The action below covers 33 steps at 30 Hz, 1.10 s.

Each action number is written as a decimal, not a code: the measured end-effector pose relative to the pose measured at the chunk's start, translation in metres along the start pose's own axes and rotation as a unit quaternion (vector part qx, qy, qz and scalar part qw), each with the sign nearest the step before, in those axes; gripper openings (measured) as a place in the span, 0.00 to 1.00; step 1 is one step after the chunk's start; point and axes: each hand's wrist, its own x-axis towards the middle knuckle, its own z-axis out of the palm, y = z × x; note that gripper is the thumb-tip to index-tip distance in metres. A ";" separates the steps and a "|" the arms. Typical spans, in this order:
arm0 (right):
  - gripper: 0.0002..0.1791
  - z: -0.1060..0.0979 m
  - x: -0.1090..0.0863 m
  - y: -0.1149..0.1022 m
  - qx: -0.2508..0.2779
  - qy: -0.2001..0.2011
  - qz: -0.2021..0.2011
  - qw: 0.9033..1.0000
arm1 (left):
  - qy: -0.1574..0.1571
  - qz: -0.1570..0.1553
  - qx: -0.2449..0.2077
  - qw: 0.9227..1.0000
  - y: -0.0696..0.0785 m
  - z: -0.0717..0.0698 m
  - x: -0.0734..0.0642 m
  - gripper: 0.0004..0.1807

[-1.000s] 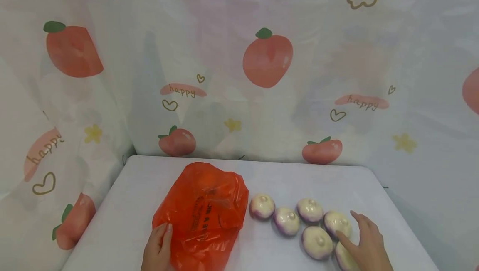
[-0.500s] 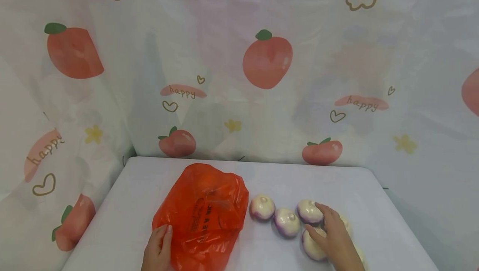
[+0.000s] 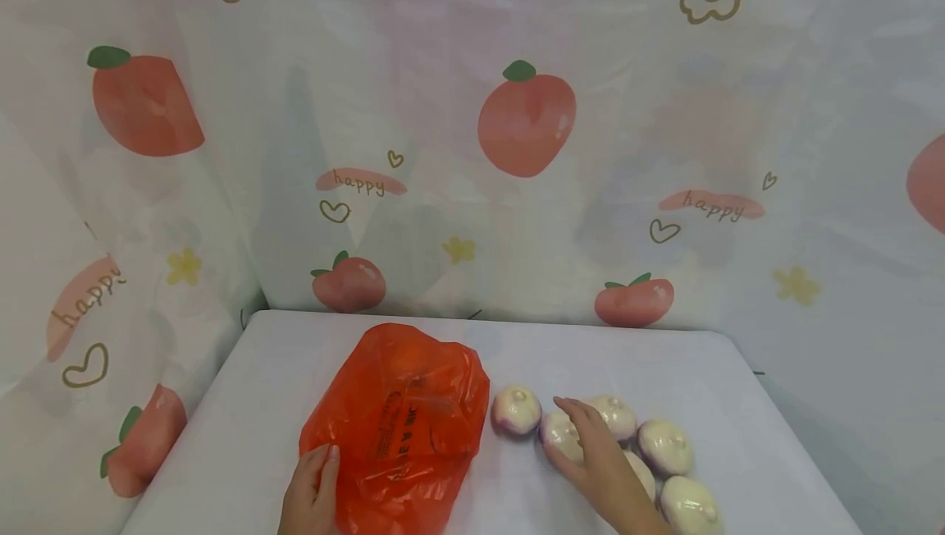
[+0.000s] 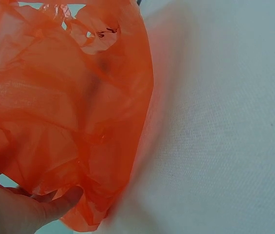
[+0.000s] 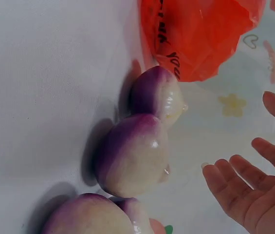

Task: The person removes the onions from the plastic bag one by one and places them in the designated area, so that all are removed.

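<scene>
My left hand (image 3: 308, 492) pinches the near left edge of a red plastic bag (image 3: 399, 420) with dark printing. In the left wrist view the thumb (image 4: 64, 204) lies on the front of the bag and the other fingers are partly behind it. Several purple-and-white turnips stand on the table to the bag's right; the leftmost turnip (image 3: 517, 410) is closest to it. Over the second turnip (image 3: 559, 439) hovers my right hand (image 3: 601, 469), fingers spread and holding nothing. The right wrist view shows that hand (image 5: 264, 200) apart from the turnips.
A white table (image 3: 295, 346) bears everything. Behind it and on the left hangs a white cloth (image 3: 443, 67) printed with fruit, hearts and flowers. Further turnips (image 3: 690, 505) sit close together at the near right.
My right hand has moved left across the turnips, from the rightmost ones to the second from the left. The left hand and the bag stay in place.
</scene>
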 end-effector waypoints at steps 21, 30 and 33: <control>0.26 0.057 0.010 -0.041 0.034 -0.130 -0.132 0.982 | -0.005 -0.004 0.001 1.000 0.005 -0.001 -0.002 0.31; 0.25 0.066 0.011 -0.049 0.057 -0.097 -0.115 0.987 | -0.005 -0.004 -0.018 1.000 0.000 0.000 -0.001 0.29; 0.26 0.068 0.010 -0.050 0.079 -0.073 -0.096 0.990 | -0.002 -0.002 -0.012 1.000 -0.001 0.000 -0.001 0.28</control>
